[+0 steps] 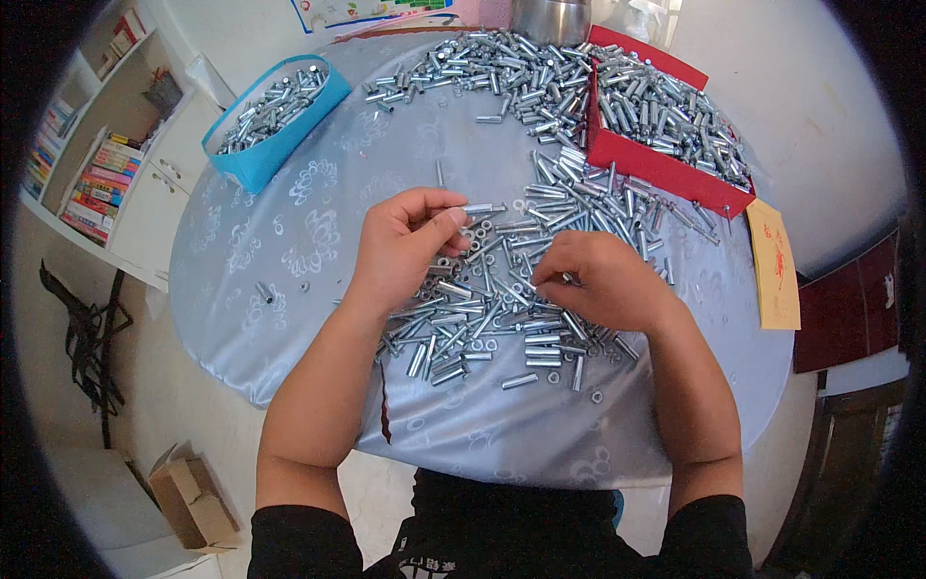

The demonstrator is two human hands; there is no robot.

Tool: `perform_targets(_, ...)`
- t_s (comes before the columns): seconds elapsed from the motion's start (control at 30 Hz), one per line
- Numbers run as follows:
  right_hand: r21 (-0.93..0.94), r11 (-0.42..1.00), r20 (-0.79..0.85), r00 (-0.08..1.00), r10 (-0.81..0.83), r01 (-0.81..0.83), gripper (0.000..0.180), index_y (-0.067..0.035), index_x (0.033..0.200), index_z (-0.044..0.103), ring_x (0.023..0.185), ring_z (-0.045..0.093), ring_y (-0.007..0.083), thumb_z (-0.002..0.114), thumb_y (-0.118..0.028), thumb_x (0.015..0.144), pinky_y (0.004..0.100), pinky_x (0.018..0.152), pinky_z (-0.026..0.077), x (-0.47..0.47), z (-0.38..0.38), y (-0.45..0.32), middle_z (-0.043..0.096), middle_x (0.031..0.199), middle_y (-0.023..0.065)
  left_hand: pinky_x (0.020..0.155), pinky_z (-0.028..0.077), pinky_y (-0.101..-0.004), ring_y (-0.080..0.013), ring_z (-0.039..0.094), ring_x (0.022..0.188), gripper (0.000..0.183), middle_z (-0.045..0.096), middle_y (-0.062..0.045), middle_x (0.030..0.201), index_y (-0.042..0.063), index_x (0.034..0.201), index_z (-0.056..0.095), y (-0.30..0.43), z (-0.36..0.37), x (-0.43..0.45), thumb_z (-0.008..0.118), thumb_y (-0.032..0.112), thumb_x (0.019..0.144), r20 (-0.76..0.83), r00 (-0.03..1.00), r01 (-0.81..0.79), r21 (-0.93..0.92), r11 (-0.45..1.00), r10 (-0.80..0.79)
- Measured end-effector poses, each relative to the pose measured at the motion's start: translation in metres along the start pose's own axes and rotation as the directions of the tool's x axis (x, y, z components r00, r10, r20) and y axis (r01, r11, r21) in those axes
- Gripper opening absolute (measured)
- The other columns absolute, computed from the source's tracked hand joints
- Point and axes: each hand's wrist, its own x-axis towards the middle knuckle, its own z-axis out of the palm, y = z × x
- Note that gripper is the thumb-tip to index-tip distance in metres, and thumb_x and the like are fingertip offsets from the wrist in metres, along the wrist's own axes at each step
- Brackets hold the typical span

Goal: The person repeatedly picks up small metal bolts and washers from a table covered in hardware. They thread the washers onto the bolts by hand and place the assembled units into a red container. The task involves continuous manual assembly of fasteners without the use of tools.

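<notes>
My left hand (416, 242) pinches a metal sleeve anchor (481, 208) between thumb and fingers, its narrower end pointing right. The fingers are above the left part of a loose heap of metal sleeves (542, 352), bolts and nuts. My right hand (604, 282) is over the right part of this heap with its fingers curled in. A bit of metal shows at its fingertips, but whether it is held or lies behind them I cannot tell. Several washers and hex nuts (597, 396) lie among the parts.
A red box (669, 170) full of anchors stands at the back right, with another anchor pile (535, 72) beside it. A blue fabric bin (264, 163) holds more at the back left. A yellow booklet (774, 268) overhangs the table's right edge. A steel pot (551, 22) stands behind.
</notes>
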Motion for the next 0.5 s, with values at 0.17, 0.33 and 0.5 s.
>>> perform_targets(0.17,0.018,0.999,-0.031,0.999,0.045,-0.044,0.011,-0.003,0.084,0.067,0.074,0.061,0.0265,0.068,-0.003,0.073,0.0353,0.067,0.049,0.005,0.006,-0.007,0.063,0.077,0.0100,0.066,0.055,-0.0273,-0.0139,0.065,0.072,0.018,0.068,-0.009,0.088,-0.001,0.103,0.065,0.002,-0.006,0.001,0.062,0.009,0.089,-0.043,0.999,-0.026,-0.008,1.000,0.026)
perform_targets(0.33,0.030,0.995,-0.036,0.995,0.094,-0.093,0.010,-0.004,0.081,0.067,0.078,0.062,0.0314,0.065,-0.013,0.077,0.0400,0.071,0.049,0.010,0.007,-0.010,0.062,0.078,0.0128,0.062,0.053,-0.0265,-0.0125,0.063,0.068,0.017,0.068,-0.009,0.087,0.000,0.101,0.065,0.005,-0.010,0.004,0.062,0.010,0.088,-0.133,0.991,-0.032,-0.010,0.999,0.031)
perform_targets(0.5,0.029,0.988,-0.120,0.981,0.154,-0.152,0.011,-0.004,0.083,0.068,0.078,0.062,0.0325,0.065,-0.014,0.079,0.0407,0.071,0.049,0.020,0.009,-0.004,0.063,0.080,0.0140,0.059,0.051,-0.0262,-0.0115,0.061,0.064,0.016,0.068,-0.009,0.085,0.000,0.100,0.066,0.002,-0.015,0.006,0.063,0.011,0.088,-0.208,0.978,-0.030,-0.046,0.998,0.020)
